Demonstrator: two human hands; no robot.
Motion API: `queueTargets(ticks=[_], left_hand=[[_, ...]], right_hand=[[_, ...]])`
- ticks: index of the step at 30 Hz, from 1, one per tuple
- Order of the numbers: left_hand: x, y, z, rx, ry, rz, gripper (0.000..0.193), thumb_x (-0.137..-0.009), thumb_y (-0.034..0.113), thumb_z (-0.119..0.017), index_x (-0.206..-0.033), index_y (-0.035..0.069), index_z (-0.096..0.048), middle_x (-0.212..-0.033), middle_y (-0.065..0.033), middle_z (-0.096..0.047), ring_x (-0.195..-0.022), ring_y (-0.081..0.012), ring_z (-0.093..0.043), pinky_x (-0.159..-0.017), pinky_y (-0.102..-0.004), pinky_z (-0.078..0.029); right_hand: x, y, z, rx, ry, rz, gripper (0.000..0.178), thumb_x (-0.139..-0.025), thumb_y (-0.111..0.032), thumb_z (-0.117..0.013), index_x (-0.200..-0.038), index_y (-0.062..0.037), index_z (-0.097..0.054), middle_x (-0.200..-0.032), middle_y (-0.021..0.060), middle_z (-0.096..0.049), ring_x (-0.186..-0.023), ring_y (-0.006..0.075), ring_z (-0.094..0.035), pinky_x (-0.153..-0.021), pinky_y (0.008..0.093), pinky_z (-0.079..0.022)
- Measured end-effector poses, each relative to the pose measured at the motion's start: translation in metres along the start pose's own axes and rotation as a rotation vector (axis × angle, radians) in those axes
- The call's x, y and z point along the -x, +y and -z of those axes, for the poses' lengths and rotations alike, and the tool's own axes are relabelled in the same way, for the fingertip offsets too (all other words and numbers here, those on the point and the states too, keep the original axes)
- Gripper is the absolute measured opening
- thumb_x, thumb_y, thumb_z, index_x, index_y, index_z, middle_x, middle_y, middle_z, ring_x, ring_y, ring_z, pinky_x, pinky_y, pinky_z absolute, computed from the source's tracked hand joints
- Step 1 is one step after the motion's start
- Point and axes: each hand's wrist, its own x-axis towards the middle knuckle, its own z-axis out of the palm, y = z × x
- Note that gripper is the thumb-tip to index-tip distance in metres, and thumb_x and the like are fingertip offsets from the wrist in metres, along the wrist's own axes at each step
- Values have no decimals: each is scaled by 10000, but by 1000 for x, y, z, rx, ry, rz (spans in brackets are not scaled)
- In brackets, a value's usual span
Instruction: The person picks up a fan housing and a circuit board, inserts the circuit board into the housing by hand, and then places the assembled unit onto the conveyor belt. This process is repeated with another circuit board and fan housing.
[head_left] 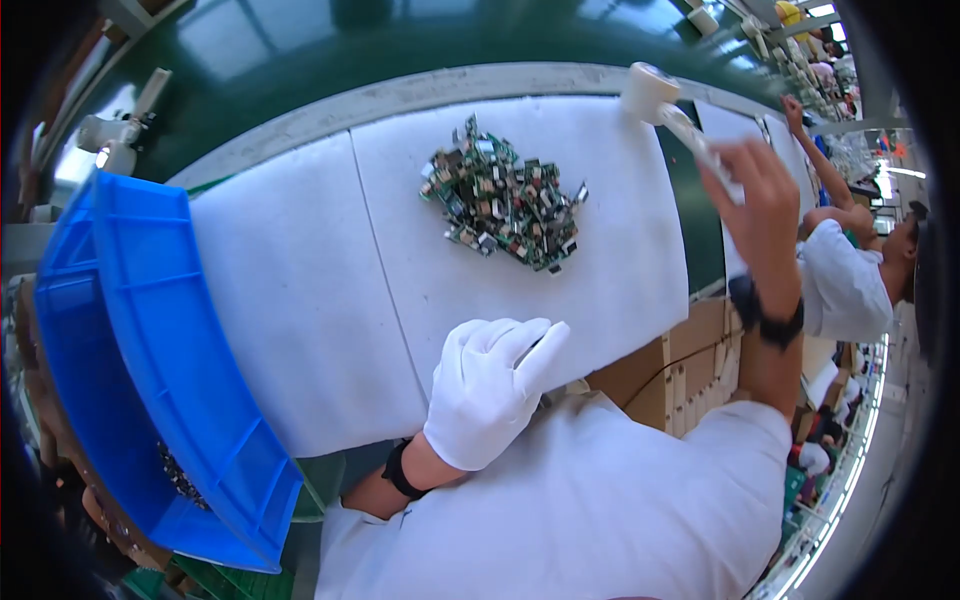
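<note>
My left hand [490,390], in a white glove with a black wristband, is at the near edge of the white mat [310,290]. Its fingers are bent and close together, and what they hold, if anything, is hidden. Bare and slightly blurred, my right hand [755,195] is raised at the right, its fingers closed round a pale strip [690,135]. That strip runs to a white roll-like cylinder [648,92] at the mat's far right corner. Beyond my left hand lies a heap of small green circuit boards [505,200] with metal parts.
A blue plastic bin [190,320] stands tilted at the left, with small dark pieces [180,478] inside. Behind the mat runs a pale rail [420,88], then a green surface [430,40]. Cardboard [640,380] is at the near right. Another person [850,270] sits farther right.
</note>
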Motion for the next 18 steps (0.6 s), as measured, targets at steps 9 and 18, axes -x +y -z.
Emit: queueTargets(ticks=[9, 18], left_hand=[[0, 0, 3, 217, -27, 33, 446, -735, -69, -755, -1153, 80, -715, -1068, -82, -718, -830, -251, -670, -748, -343, -539], [-10, 15, 3, 369, -48, 263, 370, -815, -54, -760, -1170, 39, -717, -1050, -132, -736, -872, -252, -711, -779, -317, -558]], right_hand=[[117, -151, 10, -246, -19, -160, 305, -697, -44, -841, -960, -98, -695, -836, 43, -611, -767, 250, -587, -676, 379, -494], [103, -143, -5, -666, 23, -485, 395, -683, -60, -864, -1061, -93, -756, -907, 35, -651, -745, 193, -604, -656, 337, -512]])
